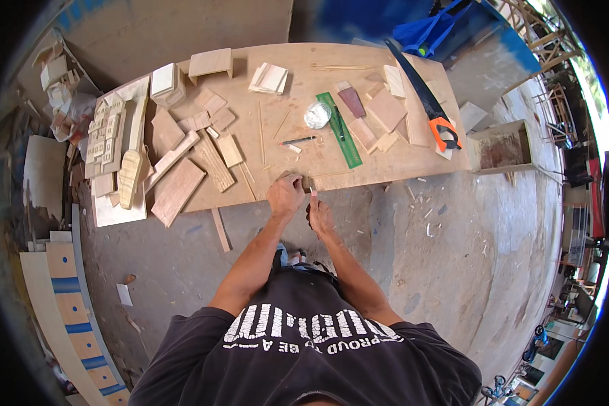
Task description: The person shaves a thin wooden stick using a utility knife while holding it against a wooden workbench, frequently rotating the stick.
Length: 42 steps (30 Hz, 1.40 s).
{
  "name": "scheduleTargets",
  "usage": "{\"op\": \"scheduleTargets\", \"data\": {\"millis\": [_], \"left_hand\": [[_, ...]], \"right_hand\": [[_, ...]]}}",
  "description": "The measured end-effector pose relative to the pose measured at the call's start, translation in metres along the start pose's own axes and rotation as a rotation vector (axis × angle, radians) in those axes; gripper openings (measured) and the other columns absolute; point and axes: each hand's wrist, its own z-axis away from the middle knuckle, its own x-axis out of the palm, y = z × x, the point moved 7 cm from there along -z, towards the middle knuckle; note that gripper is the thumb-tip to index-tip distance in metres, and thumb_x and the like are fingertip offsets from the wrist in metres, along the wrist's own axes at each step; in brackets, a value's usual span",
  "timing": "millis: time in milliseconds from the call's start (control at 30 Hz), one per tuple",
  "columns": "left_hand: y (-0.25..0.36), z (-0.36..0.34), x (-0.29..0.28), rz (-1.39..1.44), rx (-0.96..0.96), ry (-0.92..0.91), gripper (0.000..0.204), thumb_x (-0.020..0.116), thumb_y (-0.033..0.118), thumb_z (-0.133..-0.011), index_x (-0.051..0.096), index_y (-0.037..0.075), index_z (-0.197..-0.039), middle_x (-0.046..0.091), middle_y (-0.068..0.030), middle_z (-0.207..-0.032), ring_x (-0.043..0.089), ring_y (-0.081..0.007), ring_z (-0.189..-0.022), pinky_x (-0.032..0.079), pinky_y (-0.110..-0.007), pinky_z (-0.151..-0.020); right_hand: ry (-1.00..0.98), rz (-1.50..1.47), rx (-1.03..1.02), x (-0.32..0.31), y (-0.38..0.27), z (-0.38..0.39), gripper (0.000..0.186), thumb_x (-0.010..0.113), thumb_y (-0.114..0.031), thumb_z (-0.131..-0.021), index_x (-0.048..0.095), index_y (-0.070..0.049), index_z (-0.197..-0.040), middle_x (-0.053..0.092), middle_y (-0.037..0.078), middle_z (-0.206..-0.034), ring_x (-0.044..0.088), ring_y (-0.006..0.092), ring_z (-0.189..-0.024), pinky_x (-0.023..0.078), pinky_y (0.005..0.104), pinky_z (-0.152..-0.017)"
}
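Note:
At the table's near edge my left hand (286, 195) is closed, its fingertips pinching what looks like a small brown wooden piece (307, 183). Close beside it, my right hand (320, 216) is wrapped round a dark-handled tool, mostly hidden by the fingers, with its tip near that piece; its kind I cannot make out. Just beyond my hands a pencil (298, 141) lies by a small pale offcut (294, 149). Farther off, a green ruler (341, 132) rests flat, touching a round tub of white stuff (317, 116).
Wooden boards (178, 187) and blocks crowd the left of the table (250, 57). On the right lie more offcuts (386, 109) and a handsaw (426, 101) with an orange handle. A blue bag (430, 30) sits at the far right corner, an open box (502, 147) beside the right end.

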Motion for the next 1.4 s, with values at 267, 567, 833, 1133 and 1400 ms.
{"op": "scheduleTargets", "data": {"millis": [267,567,833,1133,1400], "left_hand": [[0.002,-0.001,0.0,0.005,0.027,0.003,0.013,0.066,0.017,-0.085,0.076,0.013,-0.092,0.073,-0.0055,-0.095,0.07,-0.0314,-0.084,0.055,-0.042,-0.071],[0.005,-0.001,-0.001,0.018,0.033,0.02,0.013,0.066,0.015,-0.084,0.077,0.013,-0.091,0.072,-0.0078,-0.094,0.069,-0.0342,-0.083,0.055,-0.045,-0.07],[0.008,0.0,-0.005,0.017,0.031,0.016,0.014,0.065,0.016,-0.085,0.077,0.013,-0.091,0.073,-0.0075,-0.095,0.07,-0.0333,-0.083,0.055,-0.043,-0.07],[0.006,0.0,-0.005,0.013,0.043,0.058,0.012,0.066,0.015,-0.084,0.076,0.012,-0.089,0.072,-0.0077,-0.09,0.07,-0.0336,-0.08,0.055,-0.044,-0.068],[0.007,0.001,-0.005,0.023,0.059,0.06,0.011,0.066,0.015,-0.083,0.076,0.012,-0.088,0.072,-0.0071,-0.09,0.07,-0.0333,-0.08,0.055,-0.043,-0.068]], "right_hand": [[-0.037,-0.166,0.07,-0.003,0.002,0.002,0.077,0.035,-0.073,-0.096,0.057,-0.003,-0.071,0.051,0.004,-0.056,0.048,0.0161,-0.046,0.038,0.034,-0.044],[-0.042,-0.134,-0.01,-0.001,0.006,-0.005,0.077,0.034,-0.073,-0.096,0.056,-0.005,-0.068,0.05,0.002,-0.055,0.046,0.0136,-0.043,0.035,0.0327,-0.041],[-0.033,-0.032,-0.003,-0.008,-0.009,0.002,0.087,0.029,-0.07,-0.098,0.064,0.005,-0.071,0.063,0.023,-0.065,0.065,0.0385,-0.069,0.049,0.0499,-0.073],[-0.033,0.02,-0.025,-0.006,0.001,-0.007,0.084,0.032,-0.072,-0.096,0.06,0.002,-0.068,0.058,0.014,-0.061,0.059,0.0269,-0.06,0.046,0.0442,-0.062],[0.011,0.097,-0.035,-0.003,-0.002,-0.003,0.087,0.029,-0.069,-0.098,0.063,0.007,-0.073,0.062,0.025,-0.067,0.064,0.042,-0.071,0.048,0.0511,-0.071]]}}
